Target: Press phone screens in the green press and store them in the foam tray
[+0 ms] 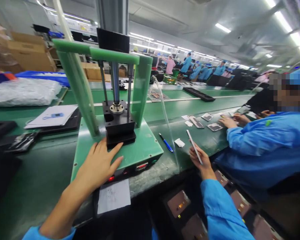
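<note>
My left hand point(98, 163) lies flat and open on the green base plate point(145, 143) of a small press, fingertips touching the black block point(120, 128) under the ram. My right hand point(201, 160) is closed on a thin flat panel point(193, 145), holding it edge-on and tilted above the bench edge. The press has a green frame point(140, 83) and steel shaft point(114, 83).
A blue pen point(166, 143) and white paper scraps point(179, 142) lie right of the press. A co-worker in blue point(265, 140) handles small panels point(214, 126) at the right. Trays of parts point(178, 203) sit below the bench. Paper on a black tray point(55, 116) lies left.
</note>
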Motion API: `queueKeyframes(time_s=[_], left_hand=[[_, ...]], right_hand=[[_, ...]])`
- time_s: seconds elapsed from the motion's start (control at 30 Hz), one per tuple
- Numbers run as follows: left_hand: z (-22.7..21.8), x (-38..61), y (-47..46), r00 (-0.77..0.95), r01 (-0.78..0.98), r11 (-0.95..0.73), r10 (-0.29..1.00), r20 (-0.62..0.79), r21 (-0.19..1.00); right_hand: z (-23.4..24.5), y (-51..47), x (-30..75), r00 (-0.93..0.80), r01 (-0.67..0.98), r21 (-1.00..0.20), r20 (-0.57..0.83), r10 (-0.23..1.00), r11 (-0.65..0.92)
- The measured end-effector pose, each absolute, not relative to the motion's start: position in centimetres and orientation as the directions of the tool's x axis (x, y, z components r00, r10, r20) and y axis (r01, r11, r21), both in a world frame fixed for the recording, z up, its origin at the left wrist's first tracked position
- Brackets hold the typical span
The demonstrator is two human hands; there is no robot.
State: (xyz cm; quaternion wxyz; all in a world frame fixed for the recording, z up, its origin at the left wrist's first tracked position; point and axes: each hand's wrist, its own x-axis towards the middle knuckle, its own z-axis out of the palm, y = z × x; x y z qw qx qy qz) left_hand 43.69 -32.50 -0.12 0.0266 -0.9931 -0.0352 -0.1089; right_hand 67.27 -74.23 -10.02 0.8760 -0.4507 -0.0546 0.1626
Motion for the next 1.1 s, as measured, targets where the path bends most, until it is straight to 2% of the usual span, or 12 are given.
queueKeyframes(time_s=[0.43, 0.77, 1.1], left_hand=[[0.0, 44.5, -32.1, 0.978, 0.068, -0.997, 0.059, 0.198, -0.037], [0.0, 44.5, -32.1, 0.976, 0.085, -0.996, 0.083, 0.199, -0.002], [1.3, 44.8, -32.8, 0.989, 0.138, -0.982, 0.129, 0.072, -0.13]], right_hand=[[-9.9, -73.8, 67.2, 0.953, -0.204, -0.827, -0.046, 0.298, 0.523], [-9.9, -73.9, 67.2, 0.943, -0.194, -0.802, 0.006, 0.333, 0.565], [-10.1, -74.1, 67.6, 0.939, -0.215, -0.792, -0.006, 0.345, 0.571]])
